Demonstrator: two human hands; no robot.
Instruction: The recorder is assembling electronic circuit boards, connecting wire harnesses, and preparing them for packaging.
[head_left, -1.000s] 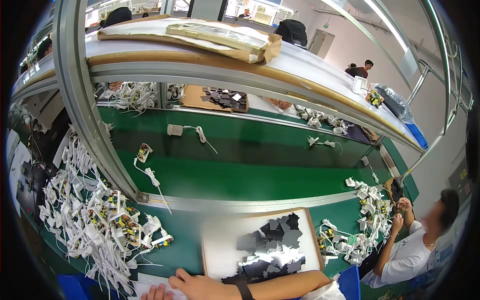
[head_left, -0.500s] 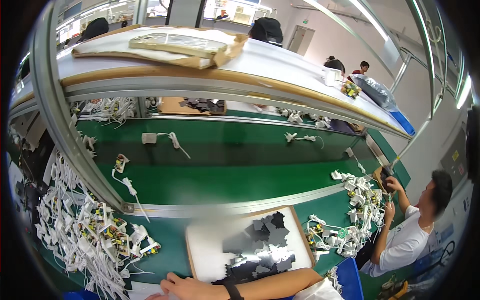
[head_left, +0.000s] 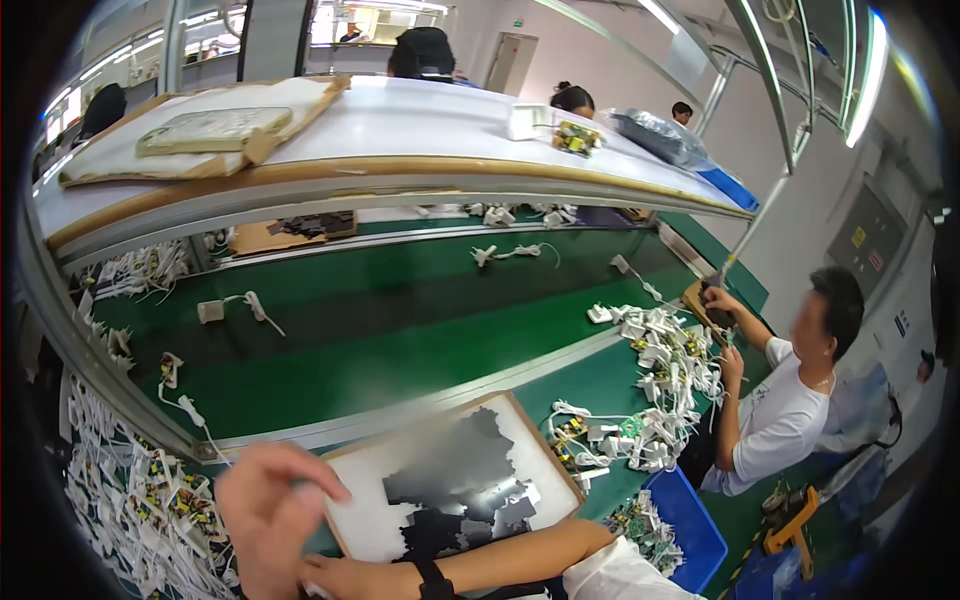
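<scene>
My left hand (head_left: 275,510) is raised beside the left edge of a shallow cardboard tray (head_left: 546,432). Its fingers are bent, the thumb stands apart, and nothing shows between them. Low in the view, my right hand (head_left: 350,577) is closed, partly covered by my left wrist; a scrap of white shows at its fingers, too little to name. My right forearm, with a black wristband (head_left: 433,578), crosses the tray's near edge. Dark grey thin cut pieces (head_left: 455,455) lie in the tray on a white liner. A blurred smear veils its far part.
Left is a heap of white corded power adapters with bare circuit boards (head_left: 150,500); another heap (head_left: 660,380) lies right. A blue bin (head_left: 700,530) holds more. A co-worker (head_left: 775,390) works at right. A green conveyor belt (head_left: 380,310) runs beneath a white shelf (head_left: 420,130).
My left hand has come into view at the lower left. My right hand stays low near the tray's left corner. The whole view has swung to the right.
</scene>
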